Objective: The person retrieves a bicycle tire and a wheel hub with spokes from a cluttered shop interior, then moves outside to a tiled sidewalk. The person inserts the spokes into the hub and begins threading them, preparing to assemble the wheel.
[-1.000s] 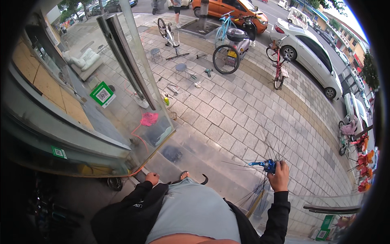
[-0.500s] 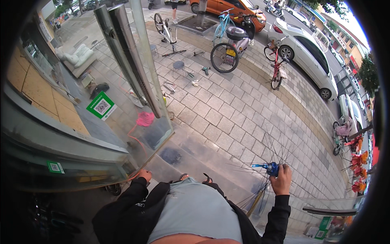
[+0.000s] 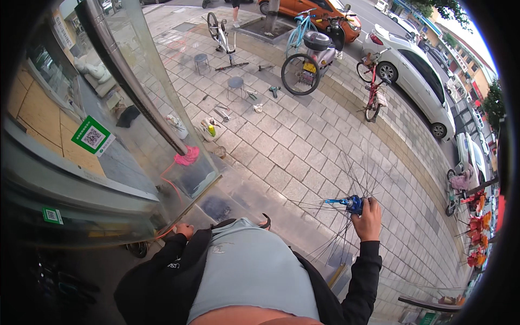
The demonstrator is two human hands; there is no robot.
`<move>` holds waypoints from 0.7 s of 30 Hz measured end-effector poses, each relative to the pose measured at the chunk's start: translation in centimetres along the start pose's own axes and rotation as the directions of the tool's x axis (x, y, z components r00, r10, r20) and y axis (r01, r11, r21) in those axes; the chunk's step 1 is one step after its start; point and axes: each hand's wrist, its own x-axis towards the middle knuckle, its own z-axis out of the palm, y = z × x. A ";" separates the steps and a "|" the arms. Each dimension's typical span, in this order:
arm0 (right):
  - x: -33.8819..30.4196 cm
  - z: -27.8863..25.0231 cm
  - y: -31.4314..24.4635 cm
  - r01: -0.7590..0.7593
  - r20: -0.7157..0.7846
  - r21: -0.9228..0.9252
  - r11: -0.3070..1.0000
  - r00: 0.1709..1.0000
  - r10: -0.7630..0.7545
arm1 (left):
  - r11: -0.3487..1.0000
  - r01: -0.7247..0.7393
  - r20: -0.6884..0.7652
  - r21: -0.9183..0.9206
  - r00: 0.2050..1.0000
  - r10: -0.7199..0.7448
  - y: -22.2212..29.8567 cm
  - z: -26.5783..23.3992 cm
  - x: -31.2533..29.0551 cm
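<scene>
My right hand grips a blue bicycle wheel hub at the front right, its fingers wrapped round one end. Many thin loose spokes fan out from the hub in all directions, with no rim around them. A lighter blue piece sticks out from its left side. Down at my left side, my left hand hangs near the bottom of the glass door, fingers curled. Whether anything is in those fingers is hidden.
A glass door with a metal handle stands at my left. Steps lead down to brick paving. Farther off are a stool, scattered tools, a cordless drill, an upturned bicycle, a scooter and parked cars.
I have moved forward through the doorway, the door shifting left in view. The hub stays in my right hand, slightly farther left and higher. My left hand has shifted left.
</scene>
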 end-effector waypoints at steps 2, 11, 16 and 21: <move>1.2 2.2 1.9 0.017 -0.030 -0.013 1.000 0.999 -0.017 | 0.999 0.044 0.076 0.015 0.996 -0.045 1.3 1.4 0.4; 5.0 6.1 7.5 0.018 -0.036 0.022 1.000 0.999 -0.017 | 0.982 -0.126 -0.110 -0.142 0.988 0.111 15.1 4.0 6.0; 7.6 8.0 8.5 0.027 0.016 0.014 1.000 1.000 -0.027 | 0.963 -0.203 -0.080 -0.177 0.978 0.191 17.6 5.2 9.7; 10.7 10.5 9.7 0.022 0.044 -0.022 1.000 0.999 -0.021 | 0.989 -0.137 0.034 -0.064 0.990 0.140 16.6 7.4 15.6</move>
